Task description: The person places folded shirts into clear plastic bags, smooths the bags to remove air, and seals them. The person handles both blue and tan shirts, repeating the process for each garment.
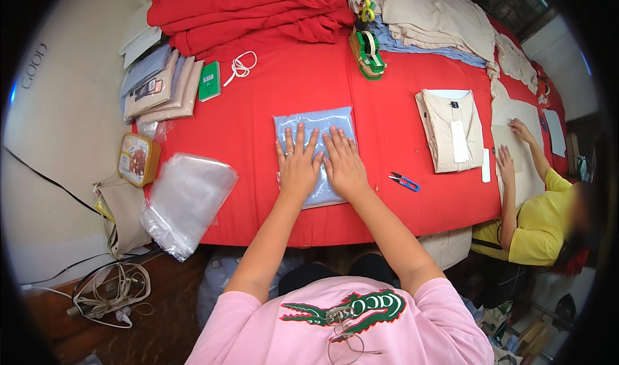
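A light blue folded garment in a clear plastic bag (314,118) lies flat on the red-covered table (258,220) in front of me. My left hand (298,165) rests palm down on its left half, fingers stretched out, a ring on one finger. Beside it, my right hand (344,164) presses flat on the right half with the fingers spread. The two thumbs nearly meet at the middle of the packet. Neither hand grips anything. A beige edge shows under the packet's near side.
Clear plastic bags (188,194) and a yellow tub (138,159) lie left, below packed garments (169,88) and a green notebook (209,81). Rightward are blue thread snips (405,182), a folded beige shirt (451,133), a tape dispenser (367,56) and a co-worker in yellow (541,217).
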{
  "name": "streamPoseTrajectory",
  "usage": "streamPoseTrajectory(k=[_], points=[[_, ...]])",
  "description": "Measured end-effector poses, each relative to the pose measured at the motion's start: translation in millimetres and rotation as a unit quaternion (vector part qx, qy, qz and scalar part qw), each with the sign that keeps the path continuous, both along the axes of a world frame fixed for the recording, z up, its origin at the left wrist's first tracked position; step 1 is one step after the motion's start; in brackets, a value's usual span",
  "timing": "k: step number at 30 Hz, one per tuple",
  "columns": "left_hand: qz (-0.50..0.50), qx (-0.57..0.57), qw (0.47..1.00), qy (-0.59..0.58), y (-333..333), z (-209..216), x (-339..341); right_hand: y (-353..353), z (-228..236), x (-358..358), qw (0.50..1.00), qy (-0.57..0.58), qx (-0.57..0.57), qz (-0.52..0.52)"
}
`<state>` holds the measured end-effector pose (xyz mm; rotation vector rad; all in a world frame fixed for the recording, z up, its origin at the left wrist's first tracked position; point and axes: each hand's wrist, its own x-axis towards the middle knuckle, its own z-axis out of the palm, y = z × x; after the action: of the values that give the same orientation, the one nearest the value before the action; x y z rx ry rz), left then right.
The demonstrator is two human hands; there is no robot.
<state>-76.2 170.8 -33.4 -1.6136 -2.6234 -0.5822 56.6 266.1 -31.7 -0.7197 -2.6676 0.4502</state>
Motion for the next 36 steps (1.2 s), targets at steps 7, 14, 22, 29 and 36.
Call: streamPoseTrajectory(k=[7,14,22,29,36], points=[[0.013,-0.022,1.000,-0.001,-6.2,0.3,3.3,1.5,-3.9,0.4,0.999,0.004,-0.026,0.024],[0.013,-0.022,1.000,0.000,-4.1,-7.1,2.6,9.0,7.7,-4.3,0.998,-0.034,-0.038,0.038],[0.160,0.082,0.924,-0.339,-34.5,28.6,24.6,116.2,43.7,-45.3,0.996,-0.039,-0.056,0.061],[0.187,0.212,0.366,-0.887,-152.6,-18.4,83.7,105.1,64.3,-52.2,0.946,-0.254,-0.194,0.062],[-0.111,0.305,0.158,-0.933,-184.9,44.5,-7.6,-0.3,202.5,-25.4,0.914,0.067,-0.098,0.388]])
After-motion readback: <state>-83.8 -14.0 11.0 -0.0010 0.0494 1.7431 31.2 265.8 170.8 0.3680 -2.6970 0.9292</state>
